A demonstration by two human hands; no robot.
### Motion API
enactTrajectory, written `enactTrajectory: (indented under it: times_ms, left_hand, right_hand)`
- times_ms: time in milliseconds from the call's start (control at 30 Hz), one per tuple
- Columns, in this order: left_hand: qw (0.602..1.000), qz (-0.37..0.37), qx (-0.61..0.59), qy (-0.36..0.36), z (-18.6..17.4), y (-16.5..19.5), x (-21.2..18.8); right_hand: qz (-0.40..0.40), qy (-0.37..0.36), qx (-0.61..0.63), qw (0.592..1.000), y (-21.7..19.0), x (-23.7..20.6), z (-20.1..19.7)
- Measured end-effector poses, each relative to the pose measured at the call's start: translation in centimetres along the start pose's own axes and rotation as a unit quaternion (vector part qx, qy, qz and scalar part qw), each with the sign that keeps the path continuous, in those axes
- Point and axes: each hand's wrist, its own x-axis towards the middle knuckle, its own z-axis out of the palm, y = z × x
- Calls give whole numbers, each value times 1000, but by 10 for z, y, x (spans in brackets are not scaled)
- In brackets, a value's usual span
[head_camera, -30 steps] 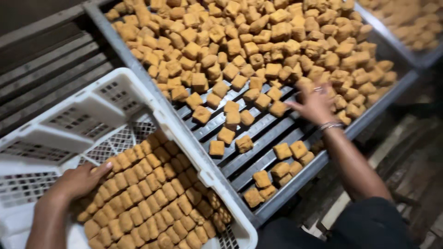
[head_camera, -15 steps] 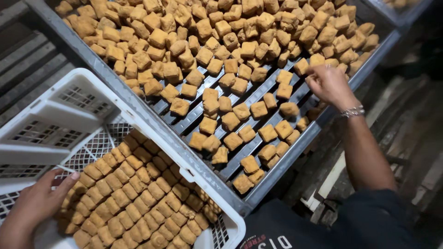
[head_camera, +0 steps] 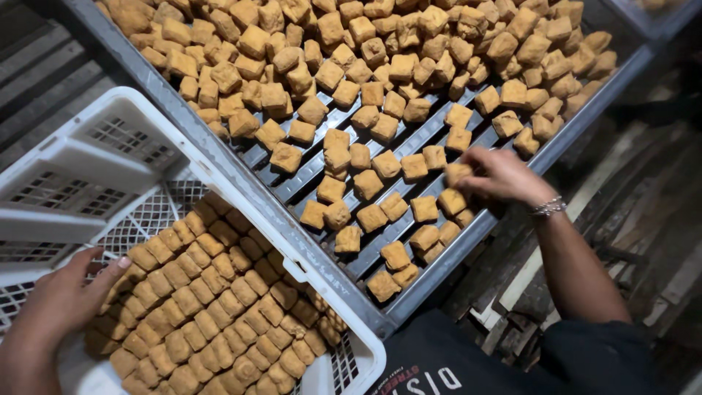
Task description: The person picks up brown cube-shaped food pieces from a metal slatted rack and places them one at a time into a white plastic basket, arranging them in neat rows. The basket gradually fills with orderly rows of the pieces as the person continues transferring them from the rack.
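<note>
Fried tofu cubes [head_camera: 351, 102] are being sorted on a grey slatted metal tray [head_camera: 468, 234], where they are being heaped thickly at the far end and scattered singly over the slats toward the near corner. One cube [head_camera: 458, 173] is being pinched between the curled fingers of the right hand [head_camera: 497, 175], which is being held over the tray's near right edge; a beaded bracelet [head_camera: 548, 208] is being worn at its wrist. Just left of the tray, and touching its long rim, a white plastic crate [head_camera: 110, 153] is being filled with more cubes, packed in tight diagonal rows [head_camera: 212, 307]. The left hand [head_camera: 66, 300] is being rested against the left end of those rows, fingers loosely spread and nothing being gripped, the thumb being laid on the outermost cubes. Below the tray's near corner, a dark garment with pale lettering [head_camera: 453, 366] is being seen in part.
</note>
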Motion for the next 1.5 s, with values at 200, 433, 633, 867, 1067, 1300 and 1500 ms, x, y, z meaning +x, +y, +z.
enactTrajectory:
  times_ms: [200, 433, 633, 867, 1067, 1300, 1500]
  left_hand:
    - [999, 0, 32, -8, -2, 3, 3]
    - [999, 24, -12, 45, -1, 2, 2]
    - [998, 38, -9, 51, 1, 3, 0]
    - [997, 61, -11, 46, -8, 1, -7]
    - [998, 43, -20, 36, -6, -1, -5]
    - [997, 63, -21, 40, -9, -1, -8]
    - [1000, 14, -5, 9, -9, 10, -4]
  right_hand:
    - [187, -22, -176, 966, 11, -2, -8]
    - [122, 8, -161, 979, 24, 1, -5]
    - [136, 211, -131, 959, -2, 36, 14]
    - [101, 209, -117, 965, -3, 68, 12]
    - [-53, 182, -123, 974, 19, 80, -11]
    - [-83, 139, -78, 984, 5, 64, 3]
    - [-245, 48, -44, 967, -13, 47, 23]
